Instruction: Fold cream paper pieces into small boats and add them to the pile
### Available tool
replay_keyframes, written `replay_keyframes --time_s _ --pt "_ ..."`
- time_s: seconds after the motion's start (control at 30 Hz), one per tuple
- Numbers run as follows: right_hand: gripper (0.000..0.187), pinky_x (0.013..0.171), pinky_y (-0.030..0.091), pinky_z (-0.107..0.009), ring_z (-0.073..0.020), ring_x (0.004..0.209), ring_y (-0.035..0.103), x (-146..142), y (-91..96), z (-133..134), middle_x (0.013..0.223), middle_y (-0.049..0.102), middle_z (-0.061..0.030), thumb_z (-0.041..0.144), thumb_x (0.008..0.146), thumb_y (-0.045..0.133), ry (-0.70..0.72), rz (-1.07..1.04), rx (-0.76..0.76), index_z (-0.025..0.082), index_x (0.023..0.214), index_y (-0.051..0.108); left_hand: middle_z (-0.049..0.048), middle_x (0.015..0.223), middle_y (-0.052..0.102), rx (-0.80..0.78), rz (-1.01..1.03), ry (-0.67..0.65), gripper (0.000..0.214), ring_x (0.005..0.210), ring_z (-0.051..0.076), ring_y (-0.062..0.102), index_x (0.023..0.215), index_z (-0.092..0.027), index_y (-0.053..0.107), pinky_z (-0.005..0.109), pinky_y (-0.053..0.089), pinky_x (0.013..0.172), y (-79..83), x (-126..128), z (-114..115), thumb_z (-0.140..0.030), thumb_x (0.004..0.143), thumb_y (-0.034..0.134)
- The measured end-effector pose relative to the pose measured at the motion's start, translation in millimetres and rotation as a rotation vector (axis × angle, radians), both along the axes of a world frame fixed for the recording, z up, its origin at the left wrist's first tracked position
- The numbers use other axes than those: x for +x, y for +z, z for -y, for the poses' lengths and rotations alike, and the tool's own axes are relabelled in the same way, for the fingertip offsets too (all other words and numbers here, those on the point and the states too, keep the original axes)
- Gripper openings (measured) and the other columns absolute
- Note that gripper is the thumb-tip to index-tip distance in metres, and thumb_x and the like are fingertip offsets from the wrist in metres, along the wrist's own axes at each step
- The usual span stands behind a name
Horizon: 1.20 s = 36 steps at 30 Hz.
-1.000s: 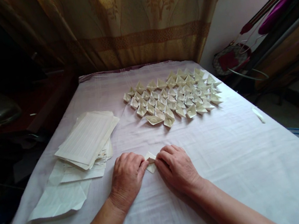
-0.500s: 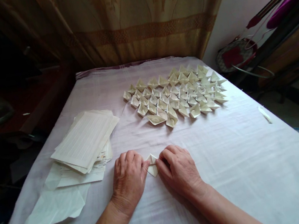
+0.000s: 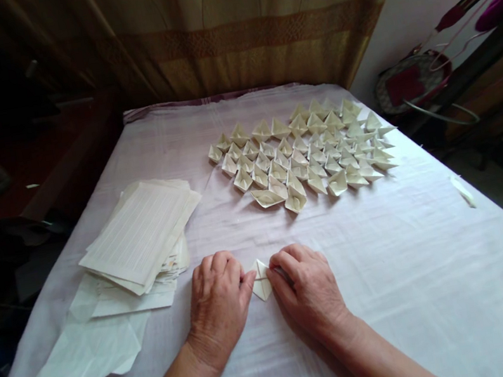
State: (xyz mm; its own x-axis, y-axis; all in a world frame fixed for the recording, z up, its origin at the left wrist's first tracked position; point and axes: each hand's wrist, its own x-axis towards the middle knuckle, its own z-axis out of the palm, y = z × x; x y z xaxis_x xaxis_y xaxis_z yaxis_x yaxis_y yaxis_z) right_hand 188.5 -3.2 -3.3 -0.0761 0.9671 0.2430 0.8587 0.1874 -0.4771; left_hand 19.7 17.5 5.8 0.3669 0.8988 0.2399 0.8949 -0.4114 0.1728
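Observation:
A small folded paper (image 3: 261,282), diamond-shaped with a crease line across its middle, lies low over the white cloth between my hands. My left hand (image 3: 220,303) pinches its left corner, thumb showing at the edge. At the opposite corner my right hand (image 3: 305,284) grips it with thumb and curled fingers. Both hands rest close to the cloth, and their fingertips are partly hidden. Beyond them, several rows of folded paper boats (image 3: 297,158) stand packed together. To the left lies a stack of lined paper sheets (image 3: 137,230).
A loose crumpled sheet (image 3: 89,357) lies before the stack. The white cloth (image 3: 420,276) covers the table. Near its right edge lies a small white scrap (image 3: 463,191). A brown curtain (image 3: 226,38) hangs behind, and a bag (image 3: 412,84) sits beyond the right side.
Both hands keep their hold on the folded paper, whose halves look slightly more spread. The whole view has shifted a little.

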Motion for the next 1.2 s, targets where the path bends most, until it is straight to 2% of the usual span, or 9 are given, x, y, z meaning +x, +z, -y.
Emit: replay_keyframes --time_s 0.3,0.43,0.57,0.73,0.97,1.2 --pt "0.013 0.071 0.029 -0.032 -0.0190 0.079 0.054 -1.2 1.4 0.3 0.079 0.061 -0.0024 0.023 0.091 0.056 -0.005 -0.010 -0.032 0.022 0.079 0.061 0.0046 0.084 0.057 -0.036 0.041 0.009 0.020 0.083 0.024 0.050 0.074 -0.021 0.054 0.039 0.038 0.074 -0.8 0.6 -1.6 -0.031 0.089 0.062" --pt "0.014 0.073 0.029 -0.032 -0.0175 0.080 0.055 -0.5 -2.1 0.3 0.083 0.063 -0.0016 0.021 0.092 0.056 0.033 -0.059 0.007 0.024 0.083 0.066 0.0031 0.085 0.058 -0.070 0.094 0.032 0.016 0.084 0.023 0.051 0.080 -0.021 0.054 0.037 0.039 0.075 -1.4 -0.6 -3.6 -0.031 0.089 0.063" --pt "0.013 0.073 0.029 -0.032 -0.0164 0.080 0.056 -0.2 -1.2 -1.3 0.083 0.063 -0.0007 0.019 0.089 0.059 0.051 -0.087 -0.001 0.025 0.083 0.068 0.0023 0.091 0.060 -0.117 0.155 -0.012 0.012 0.087 0.021 0.053 0.082 -0.022 0.057 0.036 0.040 0.078 -2.9 -6.1 -8.0 -0.030 0.088 0.064" --pt "0.005 0.073 0.028 -0.032 -0.0170 0.077 0.056 -5.4 5.5 -4.8 0.079 0.062 0.0000 0.023 0.084 0.067 0.015 -0.053 -0.051 0.024 0.079 0.068 0.0023 0.093 0.060 -0.146 0.187 -0.058 0.008 0.089 0.021 0.054 0.083 -0.022 0.058 0.036 0.041 0.079 -3.7 -11.9 -11.1 -0.027 0.088 0.063" --pt "0.009 0.073 0.027 -0.032 -0.0178 0.078 0.055 -12.5 8.1 -7.1 0.077 0.063 0.0007 0.021 0.081 0.070 -0.033 -0.031 -0.105 0.023 0.074 0.065 0.0015 0.091 0.062 -0.154 0.225 -0.010 0.004 0.088 0.021 0.055 0.085 -0.023 0.063 0.037 0.039 0.079 -2.1 -5.8 -8.4 -0.021 0.085 0.066" --pt "0.010 0.075 0.029 -0.032 -0.0172 0.080 0.057 -3.5 5.3 -3.5 0.079 0.065 0.0008 0.019 0.084 0.068 0.003 -0.134 -0.072 0.022 0.074 0.066 0.0007 0.094 0.063 -0.098 0.280 -0.103 0.020 0.090 0.020 0.055 0.100 -0.034 0.074 0.036 0.038 0.079 -8.4 -7.5 -6.5 -0.021 0.087 0.067"
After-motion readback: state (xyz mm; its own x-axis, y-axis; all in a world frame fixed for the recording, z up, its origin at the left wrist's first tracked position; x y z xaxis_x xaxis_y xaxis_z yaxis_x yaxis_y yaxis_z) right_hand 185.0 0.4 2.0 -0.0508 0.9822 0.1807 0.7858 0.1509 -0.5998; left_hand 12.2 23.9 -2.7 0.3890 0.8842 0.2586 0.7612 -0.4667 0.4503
